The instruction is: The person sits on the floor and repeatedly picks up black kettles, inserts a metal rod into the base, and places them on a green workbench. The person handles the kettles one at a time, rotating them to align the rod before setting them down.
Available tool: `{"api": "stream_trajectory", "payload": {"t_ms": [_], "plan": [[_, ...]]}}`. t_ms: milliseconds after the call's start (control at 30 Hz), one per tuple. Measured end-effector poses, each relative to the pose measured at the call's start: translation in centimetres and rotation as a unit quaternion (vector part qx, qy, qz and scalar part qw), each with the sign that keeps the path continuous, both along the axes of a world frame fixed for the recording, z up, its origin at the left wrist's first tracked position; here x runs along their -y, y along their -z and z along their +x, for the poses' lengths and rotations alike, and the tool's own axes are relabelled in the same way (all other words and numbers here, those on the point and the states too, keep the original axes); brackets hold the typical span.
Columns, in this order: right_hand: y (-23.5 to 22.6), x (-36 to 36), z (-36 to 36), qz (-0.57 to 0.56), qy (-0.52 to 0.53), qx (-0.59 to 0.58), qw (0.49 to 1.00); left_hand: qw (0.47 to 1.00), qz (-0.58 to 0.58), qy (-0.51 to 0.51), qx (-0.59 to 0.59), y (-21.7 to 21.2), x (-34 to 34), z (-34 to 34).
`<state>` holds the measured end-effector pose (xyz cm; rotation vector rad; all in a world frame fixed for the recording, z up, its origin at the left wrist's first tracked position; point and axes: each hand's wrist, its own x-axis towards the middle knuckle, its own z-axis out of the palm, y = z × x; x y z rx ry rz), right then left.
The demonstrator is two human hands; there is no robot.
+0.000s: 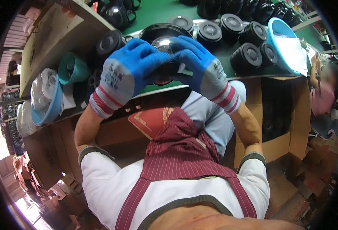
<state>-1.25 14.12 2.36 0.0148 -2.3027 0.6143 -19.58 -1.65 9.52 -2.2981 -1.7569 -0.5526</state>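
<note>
My left hand [132,63] and my right hand [197,61], both in blue-coated grey work gloves, meet at the green bench's front edge. Their fingers curl round a glossy black round vessel [163,43] from either side. Its top catches a bright reflection, and the gloves cover most of its body, so its exact kind is unclear. A small white piece [182,69] shows by my right hand; whether it is held or stuck on is hidden. Just behind the fingers is a wide black round rim [155,28].
Stacks of black ridged lids [246,55] stand right of my hands, beside a light-blue basin [279,25] with white paper. Black mugs [115,15] sit at the back left. A teal bucket [71,69] and a blue basin of plastic bags [48,109] are left. Below right is an open carton [274,143].
</note>
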Motion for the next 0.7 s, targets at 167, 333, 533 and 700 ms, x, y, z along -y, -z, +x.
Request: {"api": "stream_trajectory", "payload": {"t_ms": [167, 333, 533, 700], "plan": [[4.8, 3.8, 5.2, -0.287, -0.008, -0.068, 0.955, 0.743, 0.159, -0.15, 0.632, 9.5, 7.0, -2.9], [7.6, 5.8, 6.0, -0.427, -0.053, -0.103, 0.897, 0.666, -0.073, -0.113, 0.734, 22.6, 10.6, -1.4], [7.6, 6.5, 3.7, -0.468, -0.149, 0.06, 0.869, 0.35, -0.189, 0.051, 0.916, 37.3, 11.9, -2.4], [11.1, -3.3, -0.9, -0.484, 0.143, 0.286, 0.815, 0.375, -0.145, 0.024, 0.915, 35.9, 13.1, -2.2]]}}
